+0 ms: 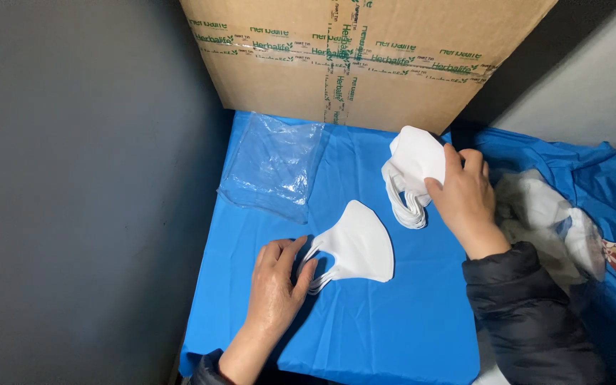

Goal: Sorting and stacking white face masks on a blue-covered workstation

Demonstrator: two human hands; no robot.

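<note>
- Lying flat on the blue plastic sheet [365,335] that covers the counter is a single white face mask [360,247], folded, with its ear loops pointing toward the person's left hand [276,284].
- The left hand rests palm down beside that mask, its fingertips [301,271] on the ear loops; its grip looks released, the fingers pressing rather than closing around anything.
- The right hand [465,199] is further back and to the right, with its grip clenched on a stack of white masks [411,175]; the thumb lies across the top mask and the other fingers are behind.
- The stack is tilted, its lower edge and bunched ear loops touching the sheet, well apart from the single mask.
- A dark padded sleeve [529,314] covers the right forearm.
- A crumpled clear plastic bag [276,167] lies on the sheet at the back left, near neither hand.
- A brown cardboard panel [365,50] with taped seams stands upright at the back edge of the sheet.
- To the right, past the right hand, more blue plastic is bunched up, with some whitish plastic wrapping [550,221] lying in it.
- A dark grey wall [73,192] runs along the left side.
</note>
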